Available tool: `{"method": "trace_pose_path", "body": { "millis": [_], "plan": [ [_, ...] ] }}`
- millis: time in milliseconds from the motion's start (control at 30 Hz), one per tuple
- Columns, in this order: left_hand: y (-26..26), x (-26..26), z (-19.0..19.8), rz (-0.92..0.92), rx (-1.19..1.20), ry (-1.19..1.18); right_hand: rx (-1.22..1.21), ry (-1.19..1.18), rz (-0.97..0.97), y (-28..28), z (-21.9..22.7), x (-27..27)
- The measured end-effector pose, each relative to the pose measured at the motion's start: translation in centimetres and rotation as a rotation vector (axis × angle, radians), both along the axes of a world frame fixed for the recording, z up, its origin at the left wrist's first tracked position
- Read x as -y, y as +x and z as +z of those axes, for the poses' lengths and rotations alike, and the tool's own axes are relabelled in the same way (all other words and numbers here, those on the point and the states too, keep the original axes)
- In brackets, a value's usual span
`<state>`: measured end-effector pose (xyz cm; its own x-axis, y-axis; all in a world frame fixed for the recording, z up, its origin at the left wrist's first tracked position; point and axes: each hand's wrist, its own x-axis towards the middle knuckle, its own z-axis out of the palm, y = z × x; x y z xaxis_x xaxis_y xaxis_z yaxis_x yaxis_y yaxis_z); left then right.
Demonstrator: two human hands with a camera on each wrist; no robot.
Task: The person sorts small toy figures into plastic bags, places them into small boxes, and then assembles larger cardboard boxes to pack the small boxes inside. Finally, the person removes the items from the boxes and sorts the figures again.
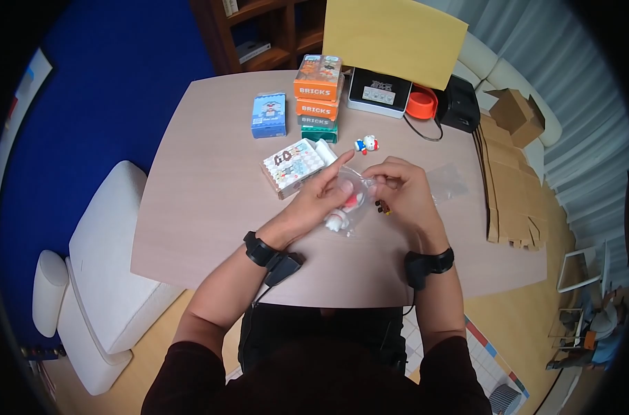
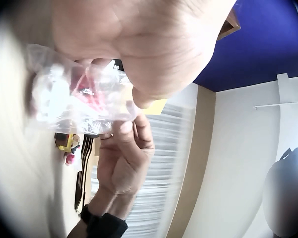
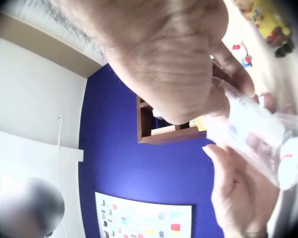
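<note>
I see two hands over the counter [image 1: 190, 180], and both are on a clear bag [image 1: 361, 213]. The bag is between the hands, and a white and red toy [image 1: 336, 221] is inside it. The left hand [image 1: 307, 207] has its grip round the bag, with the thumb on one side and fingers on the other, and its pointing finger sticks out straight. The right hand [image 1: 410, 190] has its grip almost closed, and it pinches an edge of the bag with thumb and finger.

A little brown and yellow toy [image 1: 383, 207] is on the counter, near the right hand. Past the hands is a white, blue and red toy [image 1: 367, 144]. A flat clear wrapper [image 1: 448, 182] lies to the right of the right hand.

Just past the left hand there is a white box [image 1: 290, 166] with pictures on it. Behind it is a tall pile of boxes [image 1: 319, 90], orange on top and green at the bottom. A blue box [image 1: 269, 116] is to the left of the pile. Brown cardboard [image 1: 497, 180] lies along the right side.
</note>
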<state>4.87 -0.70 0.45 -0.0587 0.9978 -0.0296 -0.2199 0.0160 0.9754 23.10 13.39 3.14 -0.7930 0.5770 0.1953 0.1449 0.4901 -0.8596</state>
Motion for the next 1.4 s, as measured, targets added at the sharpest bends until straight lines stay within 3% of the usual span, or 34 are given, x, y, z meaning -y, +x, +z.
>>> {"method": "trace_pose_path", "body": {
  "millis": [67,167,500,567,600,667,767,900,967,1000,1067,1233,1333,1400],
  "plan": [
    [0.4,-0.1,0.0,-0.030,0.086,0.001,-0.268,-0.296,-0.008,0.0,0.1,-0.1],
    [0.3,-0.2,-0.2,-0.143,0.013,-0.028,-0.299,-0.475,-0.031,0.3,0.8,-0.2],
    [0.6,0.0,-1.0,-0.058,-0.083,-0.029,-0.481,-0.556,0.041,0.1,0.8,0.0],
    [0.5,-0.2,-1.5,0.024,0.098,-0.055,-0.409,-0.382,-0.170,0.6,3.1,0.3],
    [0.3,-0.3,-1.6,0.021,0.100,-0.053,-0.407,-0.379,-0.172,1.2,2.8,-0.7],
    [0.0,-0.2,-1.4,0.102,0.095,-0.043,0.048,0.362,-0.480,3.2,1.9,-3.9],
    [0.2,0.0,-1.2,0.132,0.148,-0.042,0.212,0.162,-0.434,4.6,1.3,-5.7],
    [0.5,0.1,-0.6,0.149,0.200,-0.087,0.295,0.130,-0.287,4.8,1.5,-5.1],
    [-0.1,0.0,-1.4,0.028,0.214,-0.071,0.356,0.314,-0.063,4.7,1.9,-4.4],
    [-0.2,-0.2,-1.8,0.025,0.214,-0.071,0.357,0.314,-0.066,4.7,1.7,-4.1],
    [-0.2,-0.3,-2.1,0.023,0.384,-0.096,0.511,0.441,0.088,4.5,1.1,-3.2],
    [-0.3,-0.4,-2.1,0.023,0.356,-0.134,0.623,0.592,0.028,2.4,-0.1,-1.0],
    [-0.1,-0.4,-2.0,0.005,0.309,-0.124,0.475,0.605,0.029,1.5,-1.0,-1.4],
    [-0.1,-0.4,-2.4,0.007,0.283,-0.103,0.282,0.486,-0.064,1.1,-0.9,-1.9]
  ]
}}
